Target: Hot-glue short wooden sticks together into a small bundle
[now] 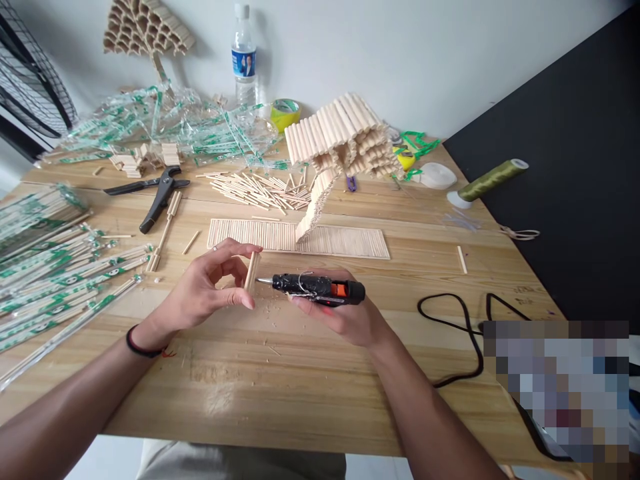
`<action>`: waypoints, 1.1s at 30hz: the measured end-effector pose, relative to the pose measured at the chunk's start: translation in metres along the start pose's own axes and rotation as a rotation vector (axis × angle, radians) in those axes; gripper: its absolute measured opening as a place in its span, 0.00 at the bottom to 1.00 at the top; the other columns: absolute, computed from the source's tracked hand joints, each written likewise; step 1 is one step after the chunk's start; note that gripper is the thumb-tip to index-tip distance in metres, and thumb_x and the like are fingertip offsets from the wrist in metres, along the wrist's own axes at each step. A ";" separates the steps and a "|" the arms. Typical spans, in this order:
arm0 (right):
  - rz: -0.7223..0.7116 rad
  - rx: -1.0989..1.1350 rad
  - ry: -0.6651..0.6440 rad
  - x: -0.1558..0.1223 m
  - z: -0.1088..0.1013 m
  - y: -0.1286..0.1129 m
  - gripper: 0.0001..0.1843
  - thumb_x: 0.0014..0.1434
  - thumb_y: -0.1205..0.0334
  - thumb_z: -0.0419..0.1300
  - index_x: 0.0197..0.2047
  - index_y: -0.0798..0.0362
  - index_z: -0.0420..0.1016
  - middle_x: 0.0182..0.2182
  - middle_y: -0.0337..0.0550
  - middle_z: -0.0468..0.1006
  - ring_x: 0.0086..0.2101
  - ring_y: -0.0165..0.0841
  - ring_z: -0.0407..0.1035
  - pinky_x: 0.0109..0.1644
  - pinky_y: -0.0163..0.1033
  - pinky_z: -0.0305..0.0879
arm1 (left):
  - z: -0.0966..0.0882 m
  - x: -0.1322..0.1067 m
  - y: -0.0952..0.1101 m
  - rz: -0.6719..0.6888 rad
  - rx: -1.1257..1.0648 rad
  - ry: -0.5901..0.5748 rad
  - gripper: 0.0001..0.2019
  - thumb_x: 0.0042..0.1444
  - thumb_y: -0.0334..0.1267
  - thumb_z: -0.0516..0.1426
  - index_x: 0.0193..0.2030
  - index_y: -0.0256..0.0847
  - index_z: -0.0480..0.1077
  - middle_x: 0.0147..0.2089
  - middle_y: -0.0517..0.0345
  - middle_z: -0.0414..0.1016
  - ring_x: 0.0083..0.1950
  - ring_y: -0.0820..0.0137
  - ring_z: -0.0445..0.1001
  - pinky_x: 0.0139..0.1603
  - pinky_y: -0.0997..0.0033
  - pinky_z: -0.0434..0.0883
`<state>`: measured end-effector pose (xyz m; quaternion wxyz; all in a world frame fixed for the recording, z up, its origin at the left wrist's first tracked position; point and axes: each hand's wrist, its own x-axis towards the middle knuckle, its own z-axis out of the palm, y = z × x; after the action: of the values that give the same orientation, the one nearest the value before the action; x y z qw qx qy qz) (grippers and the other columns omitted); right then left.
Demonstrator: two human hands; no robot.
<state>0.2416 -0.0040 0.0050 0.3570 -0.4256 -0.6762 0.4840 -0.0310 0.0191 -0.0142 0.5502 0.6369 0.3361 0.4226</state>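
Note:
My left hand [207, 287] pinches a short wooden stick piece [252, 271] upright between thumb and fingers. My right hand [345, 317] grips a black hot glue gun [320, 289] with an orange trigger, lying sideways, its metal tip touching the side of the stick. Just beyond the hands stands a stick model [340, 143]: a fan of cut sticks on a curved trunk, glued to a flat base of sticks [360, 241].
Wrapped chopsticks [55, 273] lie at the left, black cutters [160, 193] and a loose stick pile [255, 188] behind. A water bottle [243, 57], tape roll [285, 113], green thread spool [487, 180] and the gun's black cord [455, 327] are around. A second stick model [145, 30] stands far left.

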 end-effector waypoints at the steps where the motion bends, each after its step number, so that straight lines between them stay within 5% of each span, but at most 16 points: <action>1: 0.004 -0.002 0.010 0.000 0.000 0.000 0.09 0.61 0.56 0.70 0.32 0.50 0.81 0.26 0.38 0.82 0.27 0.33 0.73 0.33 0.37 0.71 | 0.000 0.000 0.000 0.001 -0.002 0.001 0.32 0.51 0.47 0.78 0.63 0.48 0.81 0.57 0.50 0.75 0.41 0.71 0.76 0.48 0.67 0.79; 33: 0.103 0.047 0.095 -0.001 0.001 -0.001 0.11 0.57 0.53 0.73 0.32 0.50 0.81 0.26 0.40 0.84 0.27 0.36 0.76 0.32 0.39 0.70 | 0.000 0.000 0.002 -0.012 -0.085 -0.002 0.30 0.51 0.46 0.78 0.62 0.49 0.82 0.58 0.48 0.76 0.41 0.70 0.77 0.43 0.70 0.78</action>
<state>0.2408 -0.0060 0.0058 0.3731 -0.4741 -0.6240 0.4965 -0.0309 0.0192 -0.0125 0.5795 0.6114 0.3212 0.4327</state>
